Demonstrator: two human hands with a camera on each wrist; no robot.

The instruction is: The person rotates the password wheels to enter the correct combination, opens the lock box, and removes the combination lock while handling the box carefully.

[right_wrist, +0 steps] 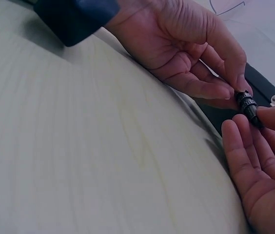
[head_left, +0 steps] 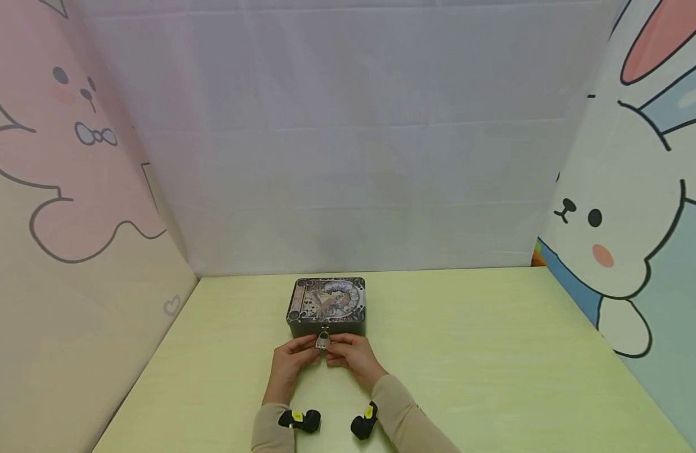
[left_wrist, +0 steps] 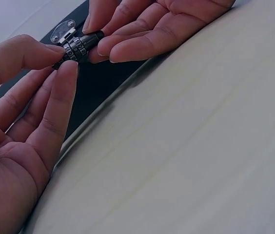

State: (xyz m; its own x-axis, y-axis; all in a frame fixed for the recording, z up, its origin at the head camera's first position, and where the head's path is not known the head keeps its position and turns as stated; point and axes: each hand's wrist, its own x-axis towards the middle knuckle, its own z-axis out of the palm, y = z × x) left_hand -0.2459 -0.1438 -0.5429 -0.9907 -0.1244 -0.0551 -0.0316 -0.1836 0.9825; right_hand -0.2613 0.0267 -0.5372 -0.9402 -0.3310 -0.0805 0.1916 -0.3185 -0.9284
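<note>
A small metal combination padlock [head_left: 323, 340] with number dials hangs at the front of a dark tin box [head_left: 326, 302] with an ornate printed lid. My left hand [head_left: 291, 362] pinches one end of the padlock between thumb and fingertip. From the other side, my right hand [head_left: 355, 357] holds the opposite end by its fingertips. The ringed dials of the padlock [left_wrist: 78, 48] show between both hands in the left wrist view, just below a riveted metal hasp [left_wrist: 64, 31]. In the right wrist view, the padlock [right_wrist: 247, 105] appears darker, and its shackle is hidden.
The box stands near the back of a pale yellow-green table [head_left: 484, 352]. A white cloth backdrop [head_left: 348, 138] rises behind it, with cartoon-printed panels at both sides. Black wrist cameras [head_left: 364, 425] sit on the beige sleeves [head_left: 413, 415].
</note>
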